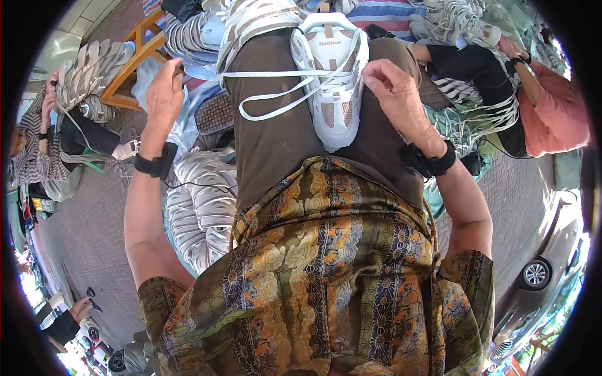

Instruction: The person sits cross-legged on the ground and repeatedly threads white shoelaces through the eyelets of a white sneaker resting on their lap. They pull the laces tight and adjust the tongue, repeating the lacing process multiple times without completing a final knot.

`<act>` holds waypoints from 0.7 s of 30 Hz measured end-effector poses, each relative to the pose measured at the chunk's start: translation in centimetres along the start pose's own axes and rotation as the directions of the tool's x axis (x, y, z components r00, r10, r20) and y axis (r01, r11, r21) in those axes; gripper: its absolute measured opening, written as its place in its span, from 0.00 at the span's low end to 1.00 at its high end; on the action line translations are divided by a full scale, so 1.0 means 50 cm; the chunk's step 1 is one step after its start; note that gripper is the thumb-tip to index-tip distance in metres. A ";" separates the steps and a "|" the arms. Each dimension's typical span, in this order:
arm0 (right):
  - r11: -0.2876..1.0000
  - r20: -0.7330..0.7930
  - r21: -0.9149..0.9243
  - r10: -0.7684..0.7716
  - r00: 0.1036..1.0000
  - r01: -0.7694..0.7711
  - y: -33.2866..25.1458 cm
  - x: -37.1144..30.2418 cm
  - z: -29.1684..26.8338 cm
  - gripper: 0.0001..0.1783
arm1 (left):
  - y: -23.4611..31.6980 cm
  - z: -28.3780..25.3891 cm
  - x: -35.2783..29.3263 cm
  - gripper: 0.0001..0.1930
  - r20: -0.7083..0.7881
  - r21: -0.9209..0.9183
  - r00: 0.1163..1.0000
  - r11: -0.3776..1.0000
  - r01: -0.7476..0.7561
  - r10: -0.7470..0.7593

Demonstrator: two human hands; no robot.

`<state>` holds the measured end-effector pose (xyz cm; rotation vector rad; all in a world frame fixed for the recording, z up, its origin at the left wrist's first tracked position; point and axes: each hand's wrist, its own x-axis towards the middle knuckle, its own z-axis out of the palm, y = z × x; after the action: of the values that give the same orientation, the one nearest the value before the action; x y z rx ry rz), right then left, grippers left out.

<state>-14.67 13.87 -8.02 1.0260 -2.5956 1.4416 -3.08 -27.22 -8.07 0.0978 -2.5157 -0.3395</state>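
A white and beige sneaker [337,119] rests between my thighs, its toe toward my belly. Its white shoelace [269,74] trails leftward from the eyelets, with a long loop lying over my left thigh. My left hand [164,97] is raised to the left of the shoe, fingers curled together. The lace runs toward it, but I cannot make out whether the fingers hold its end. Beside the shoe's right eyelet edge, my right hand [394,94] pinches thumb and forefinger on the lace. Both wrists wear black bands.
Bundled shoe uppers [199,203] lie by my left leg, with another bundle [260,22] across my left knee. A wooden stool frame [135,62] stands at the far left. Co-workers sit on both sides, one in a pink shirt [555,119]. A parked car [545,269] is at right.
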 end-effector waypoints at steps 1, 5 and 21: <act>1.000 -0.021 -0.017 -0.018 1.000 0.017 -0.001 0.006 -0.002 0.06 | 0.038 -0.002 0.003 0.08 0.035 -0.118 0.998 0.992 0.049 -0.045; 0.977 -0.003 -0.122 -0.178 0.984 0.176 -0.043 0.039 -0.015 0.05 | 0.224 -0.012 -0.009 0.09 0.371 -0.400 0.928 0.893 0.204 -0.046; 0.827 0.275 -0.329 -0.377 0.884 0.455 -0.020 0.096 -0.004 0.04 | 0.321 0.099 0.040 0.06 0.093 -0.060 0.902 0.906 -0.418 0.422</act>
<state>-17.96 11.05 -5.69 1.6036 -2.4009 0.7227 -7.44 -10.95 -6.69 -0.4867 -2.5440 -0.2186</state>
